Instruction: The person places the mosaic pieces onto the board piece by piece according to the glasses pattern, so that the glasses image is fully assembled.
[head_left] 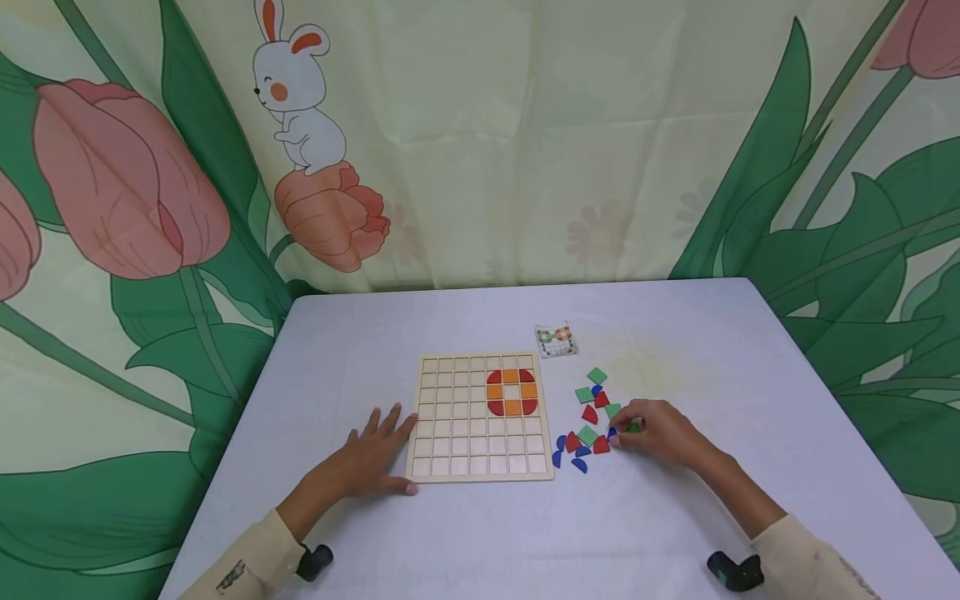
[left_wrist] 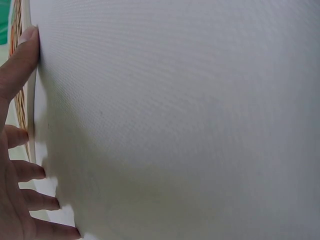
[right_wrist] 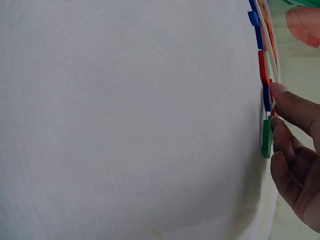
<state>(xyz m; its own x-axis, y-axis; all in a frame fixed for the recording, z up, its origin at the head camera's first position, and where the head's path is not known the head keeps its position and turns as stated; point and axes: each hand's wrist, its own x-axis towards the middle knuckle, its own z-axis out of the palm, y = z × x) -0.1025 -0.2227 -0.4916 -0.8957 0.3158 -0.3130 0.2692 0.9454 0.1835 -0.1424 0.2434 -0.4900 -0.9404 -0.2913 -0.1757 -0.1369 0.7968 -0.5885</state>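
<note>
Beside the wooden grid board, on its right, the right hand pinches a small green tile; the left hand lies flat against the board's left edge, on bare desk.

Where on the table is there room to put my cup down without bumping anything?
The far strip of the table behind the wooden grid board is bare, and so is the near edge between the two sleeves. The far right corner is bare too. It is crowded right of the board, where the loose pieces lie by the right hand.
</note>
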